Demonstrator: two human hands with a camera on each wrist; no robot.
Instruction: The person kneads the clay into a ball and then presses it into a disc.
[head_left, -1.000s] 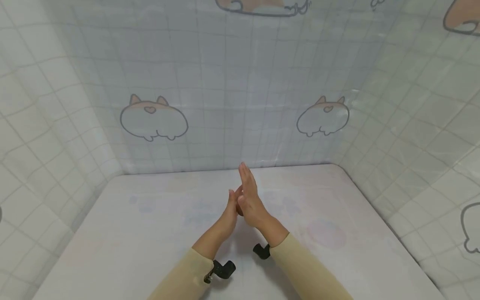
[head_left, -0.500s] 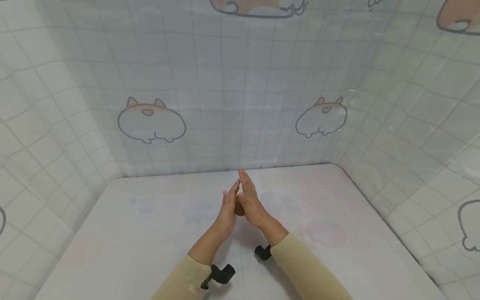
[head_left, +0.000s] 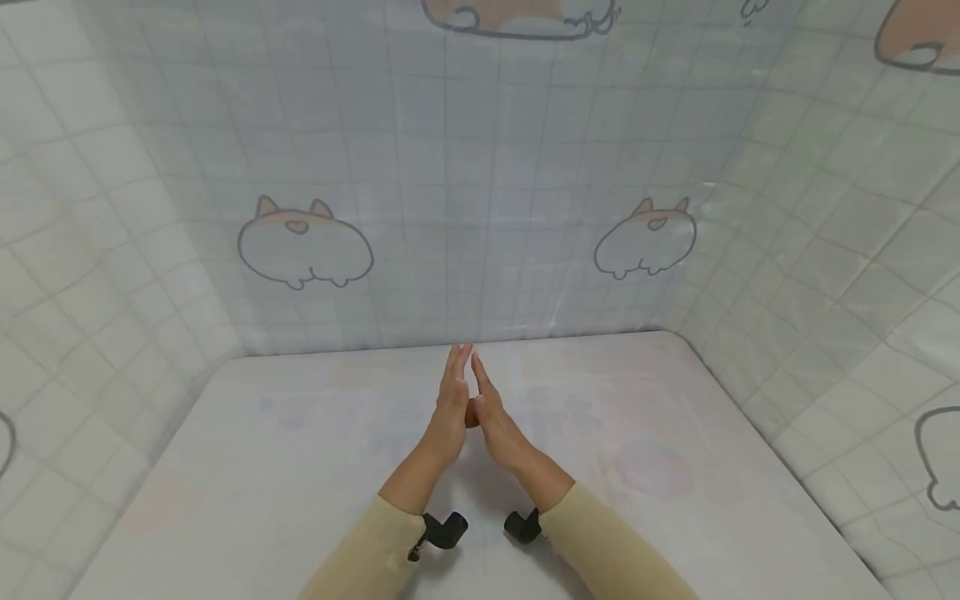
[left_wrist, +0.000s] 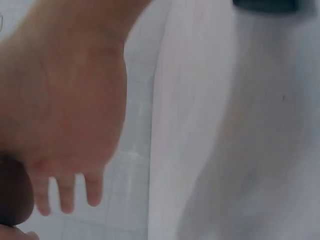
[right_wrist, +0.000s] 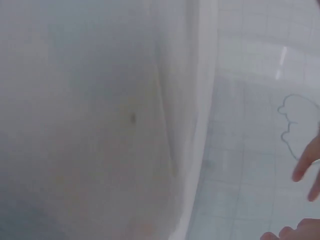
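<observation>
Both hands stand palm to palm above the table, fingers straight and pointing away. Between the palms sits a smooth, dark brown round lump (head_left: 472, 413); its material cannot be told. The left hand (head_left: 448, 417) presses it from the left, while the right hand (head_left: 495, 421) presses from the right. In the left wrist view, a palm (left_wrist: 70, 105) with spread fingers fills the upper left, and the brown lump (left_wrist: 14, 192) shows at the left edge. Only fingertips (right_wrist: 304, 167) reach into the right edge of the right wrist view, where the lump is hidden.
A white table (head_left: 300, 500) with faint pastel patches lies beneath the hands. Grid-patterned sheets (head_left: 480, 167) with animal drawings enclose its back and sides. Black wrist mounts (head_left: 446, 531) stick out inward from the light yellow sleeves (head_left: 367, 550).
The left hand has slid forward along the right hand, which has drawn back toward the body. The brown lump has stayed between the palms, shifting slightly left.
</observation>
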